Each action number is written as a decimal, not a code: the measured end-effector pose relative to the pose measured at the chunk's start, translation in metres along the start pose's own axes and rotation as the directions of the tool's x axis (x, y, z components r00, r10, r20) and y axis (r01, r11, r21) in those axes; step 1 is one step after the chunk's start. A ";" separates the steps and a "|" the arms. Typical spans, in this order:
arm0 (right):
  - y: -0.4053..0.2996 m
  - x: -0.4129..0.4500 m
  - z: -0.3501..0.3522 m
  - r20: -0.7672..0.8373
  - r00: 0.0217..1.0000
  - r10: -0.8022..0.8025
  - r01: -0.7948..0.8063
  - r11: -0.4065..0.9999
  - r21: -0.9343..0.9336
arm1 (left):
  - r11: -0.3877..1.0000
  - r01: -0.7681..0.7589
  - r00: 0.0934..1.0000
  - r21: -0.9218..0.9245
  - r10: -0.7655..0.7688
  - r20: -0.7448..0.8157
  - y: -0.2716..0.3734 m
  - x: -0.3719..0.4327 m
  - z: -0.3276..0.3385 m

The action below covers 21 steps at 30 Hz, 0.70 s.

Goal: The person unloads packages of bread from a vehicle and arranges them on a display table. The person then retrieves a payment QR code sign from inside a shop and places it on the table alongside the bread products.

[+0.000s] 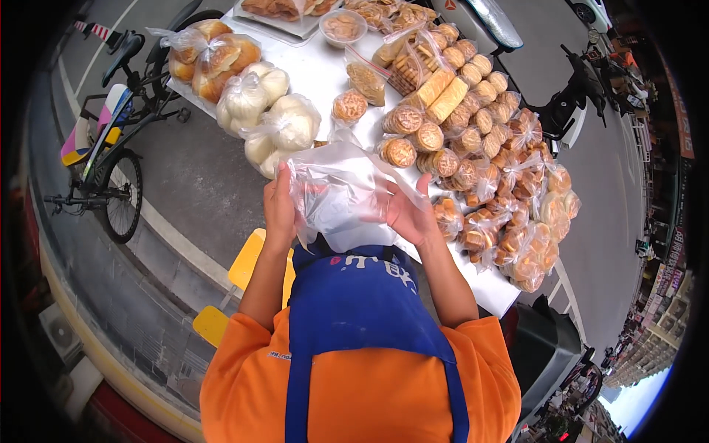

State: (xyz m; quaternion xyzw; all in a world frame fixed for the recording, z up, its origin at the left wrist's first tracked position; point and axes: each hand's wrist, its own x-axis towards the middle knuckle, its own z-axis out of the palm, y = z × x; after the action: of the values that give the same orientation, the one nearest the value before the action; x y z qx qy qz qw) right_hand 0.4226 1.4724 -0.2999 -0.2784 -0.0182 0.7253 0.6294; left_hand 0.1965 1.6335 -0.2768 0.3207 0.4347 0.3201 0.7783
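A clear plastic bag (338, 188) is spread between my two hands in front of the apron, and no contents can be made out in it. My left hand (281, 205) pinches its left edge, thumb uppermost. At the opposite side, my right hand (411, 215) holds the film with spread fingers, some of them seen through the plastic. Just beyond the left hand sit bagged white steamed buns (279, 133). Bags of small brown bread rolls (479, 230) lie to the right of my right hand, and wrapped round biscuits (397, 152) are ahead of it.
A white-covered table (302, 61) bears the baked goods, including bagged golden buns (213, 58) and a plastic tub (343, 27). Yellow stools (246, 257) stand at my left. A bicycle (111, 166) is parked farther left, and a scooter (570, 105) stands beyond the table.
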 end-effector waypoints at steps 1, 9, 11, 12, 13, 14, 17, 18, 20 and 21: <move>0.008 0.001 0.002 0.027 1.000 0.003 0.000 0.995 -0.099 | 1.000 -0.001 0.999 -0.012 0.000 -0.043 -0.005 -0.002 -0.003; 0.010 0.017 -0.020 -0.308 0.951 0.001 -0.149 0.878 -0.455 | 0.929 0.209 0.972 0.306 -0.163 -0.169 -0.011 -0.020 -0.031; 0.014 0.021 -0.021 -0.375 0.926 -0.053 -0.156 0.849 -0.504 | 0.912 0.218 0.971 0.348 -0.167 -0.171 -0.033 -0.018 -0.044; 0.012 0.023 -0.017 -0.387 0.920 -0.061 -0.141 0.870 -0.473 | 0.928 0.217 0.953 0.303 -0.134 -0.272 -0.038 -0.018 -0.038; 0.009 0.022 -0.012 -0.381 0.923 -0.055 -0.143 0.870 -0.472 | 0.943 0.210 0.923 0.257 -0.104 -0.372 -0.041 -0.018 -0.033; 0.006 0.019 -0.005 -0.387 0.914 -0.121 -0.102 0.855 -0.509 | 0.948 0.080 0.923 0.309 0.047 -0.382 -0.041 -0.025 -0.032; -0.001 0.011 -0.015 -0.277 0.902 -0.330 0.100 0.786 -0.610 | 0.250 -0.292 0.393 0.923 0.911 -0.123 -0.038 -0.029 -0.008; -0.002 0.010 -0.016 -0.224 0.910 -0.349 0.167 0.803 -0.572 | 0.329 -0.402 0.455 0.855 0.882 -0.126 -0.033 -0.040 0.002; -0.003 0.008 -0.006 -0.213 0.926 -0.313 0.184 0.863 -0.470 | 0.502 -0.504 0.767 0.703 0.634 0.097 -0.020 -0.057 0.041; -0.003 0.007 0.012 -0.245 0.935 -0.255 0.138 0.901 -0.411 | 0.588 -0.453 0.865 0.670 0.473 0.170 -0.017 -0.058 0.062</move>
State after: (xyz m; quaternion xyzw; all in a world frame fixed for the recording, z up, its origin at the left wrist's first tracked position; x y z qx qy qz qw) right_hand 0.4196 1.4836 -0.2909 -0.4982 -0.0959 0.5900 0.6281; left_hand 0.2307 1.5645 -0.2369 0.6841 0.4332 0.3300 0.4853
